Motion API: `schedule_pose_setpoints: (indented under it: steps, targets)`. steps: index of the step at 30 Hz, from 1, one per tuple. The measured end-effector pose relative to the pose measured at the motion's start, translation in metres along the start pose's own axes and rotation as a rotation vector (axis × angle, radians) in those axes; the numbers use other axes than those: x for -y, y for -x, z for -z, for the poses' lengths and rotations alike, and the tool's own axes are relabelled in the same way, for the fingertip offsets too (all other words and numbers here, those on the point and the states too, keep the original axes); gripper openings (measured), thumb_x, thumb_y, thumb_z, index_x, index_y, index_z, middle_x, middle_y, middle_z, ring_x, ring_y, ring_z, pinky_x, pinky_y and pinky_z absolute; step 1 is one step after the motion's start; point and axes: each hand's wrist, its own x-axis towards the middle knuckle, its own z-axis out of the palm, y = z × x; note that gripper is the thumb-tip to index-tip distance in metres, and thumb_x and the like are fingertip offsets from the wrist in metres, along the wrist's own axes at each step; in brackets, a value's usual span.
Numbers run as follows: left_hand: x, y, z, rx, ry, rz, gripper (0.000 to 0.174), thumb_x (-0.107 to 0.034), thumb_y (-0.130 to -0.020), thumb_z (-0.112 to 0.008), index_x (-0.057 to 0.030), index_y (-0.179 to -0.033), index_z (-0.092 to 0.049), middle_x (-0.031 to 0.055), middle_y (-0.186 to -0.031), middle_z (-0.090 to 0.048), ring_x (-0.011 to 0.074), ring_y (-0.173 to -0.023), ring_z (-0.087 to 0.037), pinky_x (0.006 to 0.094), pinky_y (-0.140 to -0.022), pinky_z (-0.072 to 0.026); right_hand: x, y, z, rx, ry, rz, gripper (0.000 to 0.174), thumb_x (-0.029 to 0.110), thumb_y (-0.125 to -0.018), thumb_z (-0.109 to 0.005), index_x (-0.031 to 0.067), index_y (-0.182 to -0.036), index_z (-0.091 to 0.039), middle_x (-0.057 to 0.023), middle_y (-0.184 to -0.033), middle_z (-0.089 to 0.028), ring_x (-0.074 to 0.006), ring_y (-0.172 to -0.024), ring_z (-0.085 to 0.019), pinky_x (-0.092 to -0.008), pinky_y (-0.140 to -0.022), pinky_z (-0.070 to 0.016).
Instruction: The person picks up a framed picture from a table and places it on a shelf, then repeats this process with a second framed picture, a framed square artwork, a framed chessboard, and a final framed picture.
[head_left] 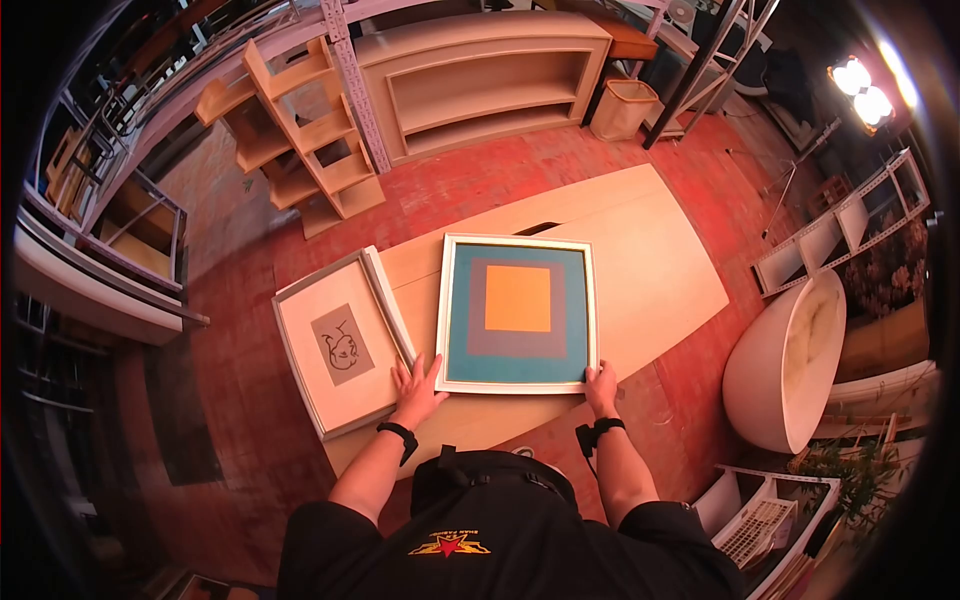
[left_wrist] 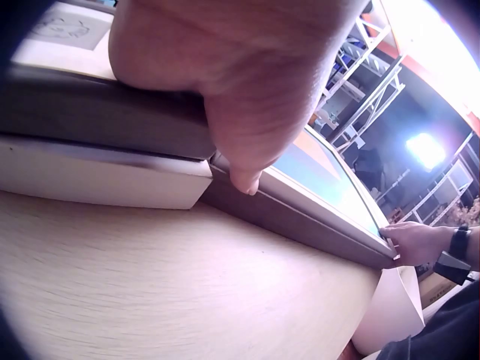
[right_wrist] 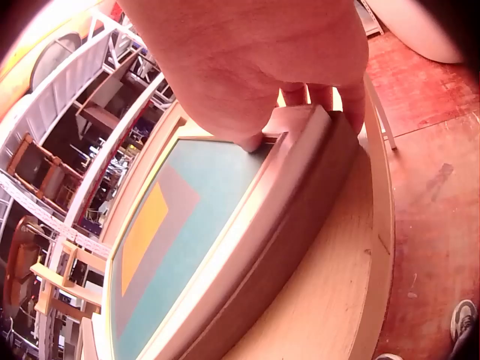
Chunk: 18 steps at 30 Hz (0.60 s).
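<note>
A white-framed picture [head_left: 518,375] with an orange square on grey and teal lies on the pale wooden tabletop [head_left: 660,260]. My right hand [head_left: 602,388] grips its near right corner, thumb on the face of the frame and fingers round the outer side, as the right wrist view shows. At the near left corner is my left hand [head_left: 420,395], its thumb [left_wrist: 244,180] touching the frame's side and its fingers spread toward the neighbouring picture. That neighbour, a framed line drawing [head_left: 318,365], lies to the left, on top of another white frame [left_wrist: 97,176].
The tabletop's near edge runs just in front of my body. On the red floor beyond stand a wooden shelf unit [head_left: 330,130] and a wide low bookcase [head_left: 490,85]. A white bathtub-like shell [head_left: 745,370] is at right, below a bright lamp [head_left: 862,95].
</note>
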Motion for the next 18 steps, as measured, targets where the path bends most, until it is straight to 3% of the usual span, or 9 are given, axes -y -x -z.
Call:
schedule_pose_setpoints:
  steps: [18]
  targets:
    - [-0.002, 0.001, 0.001, 0.019, -0.017, 0.020, 0.081, -0.035, -0.076, -0.071, -0.0252, -0.144, -0.029, 0.0151, -0.145, -0.025, 0.0508, -0.134, -0.014, 0.0623, -0.109, -0.0095, 0.003, 0.005, 0.000, -0.031, -0.051, 0.022, 0.035, 0.018, -0.084, -0.062, -0.0015, -0.112, -0.055, -0.0237, -0.106, -0.060, -0.0381, -0.099, -0.057, -0.0433, -0.087, -0.0448]
